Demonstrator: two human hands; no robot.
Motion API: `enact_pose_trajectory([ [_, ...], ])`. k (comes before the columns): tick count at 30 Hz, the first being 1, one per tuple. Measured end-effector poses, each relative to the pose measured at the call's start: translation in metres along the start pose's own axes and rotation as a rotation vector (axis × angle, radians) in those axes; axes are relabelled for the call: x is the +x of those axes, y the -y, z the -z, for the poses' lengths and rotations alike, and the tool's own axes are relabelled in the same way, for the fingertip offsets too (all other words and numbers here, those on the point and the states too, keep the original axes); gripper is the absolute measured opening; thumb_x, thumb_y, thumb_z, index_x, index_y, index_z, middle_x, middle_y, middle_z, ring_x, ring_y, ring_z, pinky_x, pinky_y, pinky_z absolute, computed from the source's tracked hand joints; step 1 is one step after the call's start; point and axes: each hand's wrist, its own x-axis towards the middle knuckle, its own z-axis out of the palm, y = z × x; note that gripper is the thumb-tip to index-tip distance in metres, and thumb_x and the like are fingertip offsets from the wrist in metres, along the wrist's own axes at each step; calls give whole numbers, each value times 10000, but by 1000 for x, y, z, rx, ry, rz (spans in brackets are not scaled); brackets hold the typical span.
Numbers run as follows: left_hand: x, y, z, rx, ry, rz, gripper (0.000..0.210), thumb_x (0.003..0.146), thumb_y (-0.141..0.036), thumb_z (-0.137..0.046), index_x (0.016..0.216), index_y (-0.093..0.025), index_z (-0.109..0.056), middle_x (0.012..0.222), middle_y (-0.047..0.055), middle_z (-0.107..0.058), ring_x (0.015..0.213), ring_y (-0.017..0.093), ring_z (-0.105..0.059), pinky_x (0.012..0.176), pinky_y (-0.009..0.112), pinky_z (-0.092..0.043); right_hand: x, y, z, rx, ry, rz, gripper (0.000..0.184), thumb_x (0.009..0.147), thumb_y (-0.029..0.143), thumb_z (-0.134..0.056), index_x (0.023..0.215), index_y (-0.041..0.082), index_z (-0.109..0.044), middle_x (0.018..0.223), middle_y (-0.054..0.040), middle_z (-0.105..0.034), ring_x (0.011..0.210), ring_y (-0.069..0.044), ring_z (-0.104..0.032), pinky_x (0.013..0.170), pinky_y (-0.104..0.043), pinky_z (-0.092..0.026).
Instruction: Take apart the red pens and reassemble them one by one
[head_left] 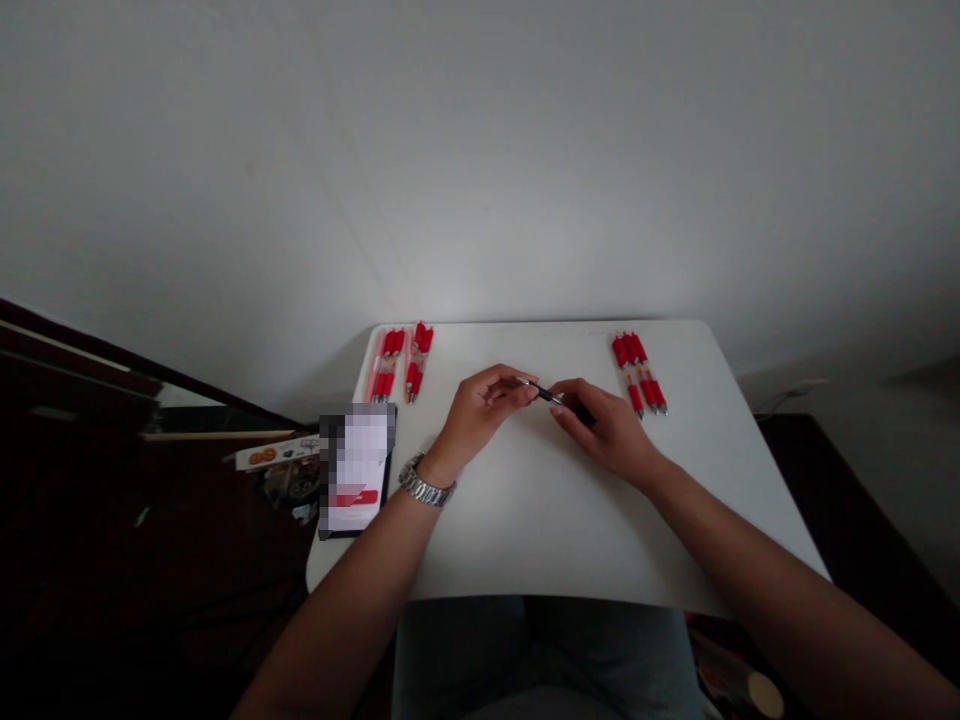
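Over the middle of the white table point(525, 530), my left hand point(491, 398) pinches one end of a slim black pen point(541, 391) between thumb and fingertips. My right hand point(604, 425) closes around the pen's other end, whose far part is hidden by the fingers. The pen is held slightly tilted, dropping toward the right. Beyond my right hand lies a group of red pens point(639, 372) with clear middles, side by side. On the far left of the table are more red pens point(390, 365) and another small cluster of red pens point(420, 362), each beside a pale pink strip.
A phone point(360, 470) with a lit, partly blurred screen lies at the table's left edge, close to my left forearm. A plain wall point(525, 180) rises behind the table. To the left, a printed box point(274, 455) and other items sit below table height.
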Motion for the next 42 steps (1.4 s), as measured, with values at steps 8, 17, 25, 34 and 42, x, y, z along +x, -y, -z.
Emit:
enact_pose_trajectory([
  [8, -6, -4, -6, 216, 112, -76, 259, 967, -424, -622, 1055, -182, -637, 905, 31, -681, 826, 134, -637, 768, 264, -498, 0, 7, 1, 358, 199, -122, 364, 1053, 484, -418, 964, 192, -617, 727, 9, -553, 633, -118, -500, 610, -258, -398],
  [17, -12, -18, -1, 574, 267, -305, 326, 1072, -356, -358, 824, -195, -493, 801, 5, -515, 751, 139, -495, 740, 300, -401, -2, 14, 8, 1025, 544, -431, 435, 1030, 537, -450, 991, 147, -641, 571, 106, -265, 422, -56, -189, 370, -211, -162],
  [25, -9, -15, -1, 667, 286, -267, 327, 1070, -362, -365, 799, -204, -457, 764, -6, -492, 717, 141, -472, 695, 297, -375, 0, 11, 10, 1015, 588, -489, 438, 1023, 556, -459, 884, 163, -591, 553, 111, -260, 418, -48, -176, 362, -199, -142],
  [34, -5, -10, -1, 639, 268, -140, 383, 1070, -425, -350, 762, -205, -411, 725, -21, -464, 681, 133, -444, 664, 295, -345, 0, 8, 5, 486, 388, -237, 460, 1043, 566, -385, 842, 189, -557, 661, 42, -434, 573, -94, -386, 530, -238, -322],
  [42, -4, -6, -3, 626, 237, -90, 409, 1066, -467, -343, 751, -210, -387, 702, -28, -435, 663, 136, -424, 652, 302, -325, 0, 5, -1, 11, 220, -63, 374, 1058, 490, -374, 887, 220, -569, 714, -13, -624, 613, -155, -553, 605, -278, -363],
])
